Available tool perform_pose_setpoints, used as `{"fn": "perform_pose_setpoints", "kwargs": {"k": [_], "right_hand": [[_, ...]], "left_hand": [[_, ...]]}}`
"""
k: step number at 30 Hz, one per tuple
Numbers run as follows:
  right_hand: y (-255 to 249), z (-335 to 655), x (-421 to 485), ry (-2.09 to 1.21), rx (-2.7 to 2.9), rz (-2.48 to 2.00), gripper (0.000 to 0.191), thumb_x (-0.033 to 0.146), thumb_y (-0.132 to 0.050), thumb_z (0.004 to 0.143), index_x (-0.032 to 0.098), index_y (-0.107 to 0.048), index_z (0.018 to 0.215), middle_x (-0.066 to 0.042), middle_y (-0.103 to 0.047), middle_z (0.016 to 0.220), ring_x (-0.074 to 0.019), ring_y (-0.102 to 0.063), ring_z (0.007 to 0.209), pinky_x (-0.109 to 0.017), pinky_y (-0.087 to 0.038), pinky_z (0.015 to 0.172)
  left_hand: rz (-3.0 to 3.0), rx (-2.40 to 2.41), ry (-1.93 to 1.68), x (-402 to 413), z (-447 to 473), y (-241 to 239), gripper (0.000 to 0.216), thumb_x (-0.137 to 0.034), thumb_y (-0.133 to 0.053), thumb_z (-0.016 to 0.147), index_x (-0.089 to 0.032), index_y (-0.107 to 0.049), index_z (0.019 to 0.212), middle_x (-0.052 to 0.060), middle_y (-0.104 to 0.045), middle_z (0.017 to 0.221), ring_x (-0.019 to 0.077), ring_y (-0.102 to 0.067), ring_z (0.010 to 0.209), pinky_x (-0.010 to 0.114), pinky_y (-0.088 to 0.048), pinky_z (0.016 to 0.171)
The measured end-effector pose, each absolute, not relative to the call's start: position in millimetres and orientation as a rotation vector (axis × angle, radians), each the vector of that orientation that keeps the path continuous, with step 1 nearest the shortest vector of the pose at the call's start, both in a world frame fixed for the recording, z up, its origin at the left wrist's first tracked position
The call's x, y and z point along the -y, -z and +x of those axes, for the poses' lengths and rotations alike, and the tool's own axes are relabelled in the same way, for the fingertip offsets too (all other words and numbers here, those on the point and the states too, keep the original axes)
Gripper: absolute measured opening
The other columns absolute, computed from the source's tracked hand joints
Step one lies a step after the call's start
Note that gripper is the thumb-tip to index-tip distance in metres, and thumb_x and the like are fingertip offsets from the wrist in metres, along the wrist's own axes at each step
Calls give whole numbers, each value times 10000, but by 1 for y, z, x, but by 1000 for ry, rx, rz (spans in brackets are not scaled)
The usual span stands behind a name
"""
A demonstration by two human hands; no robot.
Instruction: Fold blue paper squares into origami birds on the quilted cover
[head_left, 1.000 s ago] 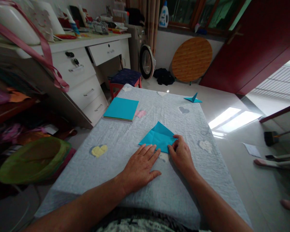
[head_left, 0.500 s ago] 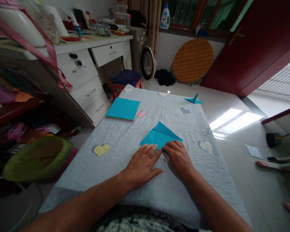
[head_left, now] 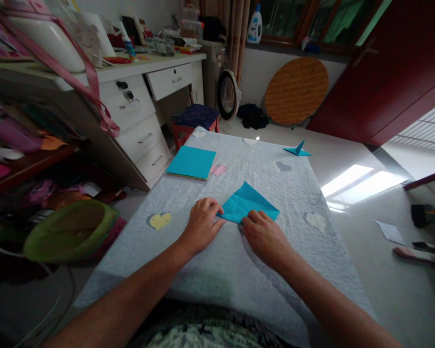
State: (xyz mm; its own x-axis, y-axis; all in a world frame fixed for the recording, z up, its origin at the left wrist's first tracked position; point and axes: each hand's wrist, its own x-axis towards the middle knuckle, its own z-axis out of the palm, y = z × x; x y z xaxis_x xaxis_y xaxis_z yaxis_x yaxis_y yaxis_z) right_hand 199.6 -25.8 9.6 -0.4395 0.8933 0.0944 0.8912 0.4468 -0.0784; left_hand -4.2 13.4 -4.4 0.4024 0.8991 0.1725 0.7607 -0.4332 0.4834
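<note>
A sheet of blue origami paper (head_left: 252, 200), folded into a creased, roughly triangular shape, lies on the cloth-covered table with one point facing away from me. Its left corner is pinched between the thumb and fingers of my left hand (head_left: 202, 226). My right hand (head_left: 264, 238) is closed, its curled fingers gripping the paper's near edge right of the middle; the fingertips are partly hidden. Farther off, at the left, rests a stack of square blue paper (head_left: 192, 162). A folded blue paper piece (head_left: 297, 149) with an upright fin sits by the table's far right corner.
The patterned tablecloth (head_left: 235, 261) covers the table. Past its far left corner stands a red stool (head_left: 195, 118). A white desk with drawers (head_left: 137, 116) and a green-lined basket (head_left: 72, 232) are on the left. A round wooden board (head_left: 296, 91) leans against the back wall.
My left hand has moved left, from lying flat on the near edge to pinching the left corner. The right hand has shifted slightly left along the near edge. The view has turned a little left.
</note>
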Motion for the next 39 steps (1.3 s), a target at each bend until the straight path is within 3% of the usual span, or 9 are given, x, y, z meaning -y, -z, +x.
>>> {"fn": "perform_pose_setpoints", "kwargs": {"k": [5,8,21,25,29,39], "right_hand": [[-10,186,5,-266,2388,-1628,39,191,-641,891,170,-670,875,-90,-631,888,-230,-592,875,-343,-467,786],[-7,184,-1,-353,2299,-1616,87,211,-658,874,165,-652,948,-87,-629,933,-233,-588,902,-348,-463,809],[-2,180,1,-330,2257,-1613,100,239,-607,910,176,-660,967,-100,-598,989,-251,-524,949,-370,-413,858],[-4,178,-3,-377,2250,-1672,62,231,-634,894,187,-665,923,-83,-611,1000,-248,-510,966,-370,-383,859],[-5,176,-9,-429,2244,-1734,29,208,-633,888,196,-652,869,-69,-620,990,-238,-502,964,-354,-360,831],[-8,175,-16,-507,2256,-1724,86,179,-620,885,180,-632,800,-70,-619,942,-219,-522,925,-337,-361,848]], "left_hand": [[2290,-1467,-566,-22,-6,5,32,-232,-661,866,-202,-668,874,55,-567,1094,262,-502,1110,451,-427,974],[2279,-1475,-537,-25,-6,4,36,-234,-660,870,-200,-674,871,56,-568,1105,265,-492,1119,453,-413,976],[2330,-1470,-475,-33,-12,6,86,-278,-633,894,-202,-648,854,49,-569,1085,248,-488,1090,429,-393,957],[2308,-1432,-470,-30,-14,3,29,-221,-624,868,-207,-649,874,46,-560,1108,244,-491,1112,434,-378,993],[2288,-1411,-465,-29,-15,2,129,-152,-670,776,-213,-652,888,45,-539,1141,251,-475,1157,442,-356,1029],[2271,-1431,-459,-32,-13,2,53,-242,-622,877,-203,-646,852,43,-558,1104,237,-488,1105,429,-378,1002]]}}
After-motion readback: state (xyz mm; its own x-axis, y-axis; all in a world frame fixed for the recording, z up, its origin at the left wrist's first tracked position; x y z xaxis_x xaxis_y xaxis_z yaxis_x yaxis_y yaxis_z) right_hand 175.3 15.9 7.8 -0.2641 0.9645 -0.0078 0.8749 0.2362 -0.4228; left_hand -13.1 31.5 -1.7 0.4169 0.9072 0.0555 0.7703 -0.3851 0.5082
